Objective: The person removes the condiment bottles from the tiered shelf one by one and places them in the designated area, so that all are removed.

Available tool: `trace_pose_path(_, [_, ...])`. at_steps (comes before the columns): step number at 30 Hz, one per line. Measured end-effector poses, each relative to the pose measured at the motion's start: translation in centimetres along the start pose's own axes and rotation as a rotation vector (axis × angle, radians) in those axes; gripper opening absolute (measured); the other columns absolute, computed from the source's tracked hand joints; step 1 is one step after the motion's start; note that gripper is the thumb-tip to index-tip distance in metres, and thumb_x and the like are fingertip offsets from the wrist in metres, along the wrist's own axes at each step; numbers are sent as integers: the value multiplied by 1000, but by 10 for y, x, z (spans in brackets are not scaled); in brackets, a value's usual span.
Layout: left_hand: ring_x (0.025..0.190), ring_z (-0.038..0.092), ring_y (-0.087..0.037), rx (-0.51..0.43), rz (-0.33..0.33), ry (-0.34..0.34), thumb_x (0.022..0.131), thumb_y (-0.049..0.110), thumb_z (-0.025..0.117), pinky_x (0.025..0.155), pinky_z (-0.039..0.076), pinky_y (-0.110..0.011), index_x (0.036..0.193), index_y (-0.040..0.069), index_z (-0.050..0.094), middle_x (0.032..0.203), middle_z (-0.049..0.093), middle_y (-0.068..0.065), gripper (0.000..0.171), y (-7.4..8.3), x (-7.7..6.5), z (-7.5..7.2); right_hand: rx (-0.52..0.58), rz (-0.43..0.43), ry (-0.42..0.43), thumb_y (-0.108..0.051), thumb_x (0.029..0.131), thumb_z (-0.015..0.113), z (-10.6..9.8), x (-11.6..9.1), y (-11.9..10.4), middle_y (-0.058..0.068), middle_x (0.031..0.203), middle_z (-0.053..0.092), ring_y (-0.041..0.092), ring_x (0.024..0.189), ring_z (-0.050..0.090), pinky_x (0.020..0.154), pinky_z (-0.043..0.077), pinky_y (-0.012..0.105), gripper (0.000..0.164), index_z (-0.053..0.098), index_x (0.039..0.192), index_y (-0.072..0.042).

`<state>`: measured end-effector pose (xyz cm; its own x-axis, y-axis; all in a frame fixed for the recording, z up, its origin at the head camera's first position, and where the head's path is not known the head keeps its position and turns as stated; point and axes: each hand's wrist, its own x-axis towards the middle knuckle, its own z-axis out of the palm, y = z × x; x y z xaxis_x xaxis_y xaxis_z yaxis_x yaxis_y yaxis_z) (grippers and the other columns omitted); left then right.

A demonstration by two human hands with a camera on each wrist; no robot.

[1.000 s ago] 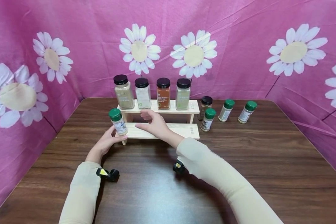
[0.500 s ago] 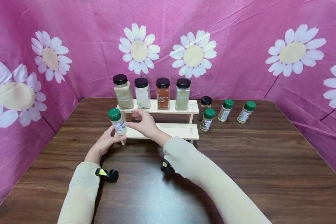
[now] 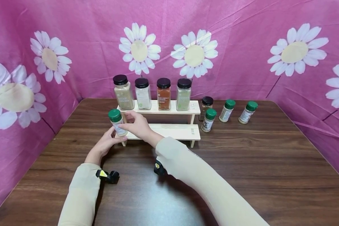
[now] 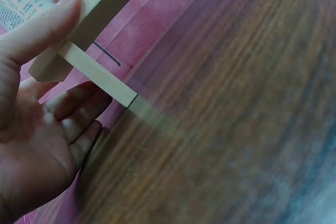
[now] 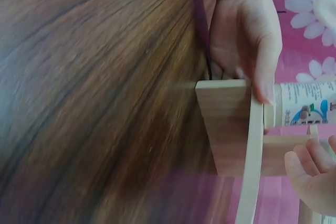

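Observation:
My left hand (image 3: 104,145) grips the left end of a two-step wooden rack (image 3: 175,133), thumb along the lower board's front edge. In the left wrist view, its other fingers (image 4: 79,111) lie below and behind the board. On that end of the lower step stands a small spice bottle (image 3: 115,116) with a green cap and a printed label. Beside it is my right hand (image 3: 139,127), thumb overlapping the bottle in the head view. The right wrist view has its loosely bent fingers (image 5: 302,169) just beside the labelled bottle (image 5: 307,103).
Four-sided jars with black caps, including a red sweet pepper jar (image 3: 164,95), line the upper step. Right of the rack, a dark black-capped jar (image 3: 207,108) and green-capped bottles (image 3: 207,122) stand on the brown wooden table (image 3: 257,157). A pink flowered cloth (image 3: 101,47) hangs behind.
My right hand has moved left along the lower step to the green-capped spice bottle. The left hand stays at the rack's end, and the bottle keeps its place.

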<state>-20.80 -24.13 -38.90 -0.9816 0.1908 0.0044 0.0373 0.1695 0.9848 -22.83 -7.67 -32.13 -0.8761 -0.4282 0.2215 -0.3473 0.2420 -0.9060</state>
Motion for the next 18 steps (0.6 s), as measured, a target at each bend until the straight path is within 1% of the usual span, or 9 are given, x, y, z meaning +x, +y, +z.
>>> trace_pose_path(3, [117, 24, -24, 4, 0, 0, 78, 6, 62, 97, 15, -41, 133, 2, 23, 125, 34, -18, 68, 0, 0, 0, 7, -13, 8, -18, 73, 69, 4, 1, -2, 5, 102, 58, 15, 92, 52, 76, 39, 20, 46, 53, 115, -8])
trace_pose_path(8, [113, 28, -22, 23, -6, 5, 78, 8, 62, 95, 19, -39, 134, 2, 23, 123, 36, -16, 68, -1, 1, -2, -19, -24, 15, -19, 73, 70, 9, 3, -6, 4, 100, 59, 9, 85, 52, 73, 39, 17, 46, 53, 115, -8])
trace_pose_path(10, [112, 30, -22, 26, -8, 5, 78, 8, 62, 94, 20, -38, 133, 2, 22, 124, 36, -17, 69, -2, 1, -3, -26, -22, 21, -20, 73, 70, 10, 3, -7, 3, 98, 60, 9, 83, 52, 72, 39, 17, 46, 54, 114, -8])
trace_pose_path(14, [114, 27, -22, 30, -7, 0, 78, 8, 62, 95, 19, -39, 135, 3, 21, 127, 33, -17, 70, -2, 1, -3, -25, -6, 36, -19, 73, 69, 12, 2, -8, 3, 98, 61, 9, 83, 53, 72, 39, 18, 45, 54, 114, -9])
trace_pose_path(18, [112, 29, -21, 29, -9, 6, 78, 8, 62, 95, 19, -39, 133, 3, 24, 125, 35, -16, 68, -2, 1, -2, -28, -4, 55, -18, 73, 70, 13, 3, -9, 4, 98, 61, 8, 81, 53, 71, 39, 18, 45, 54, 114, -8])
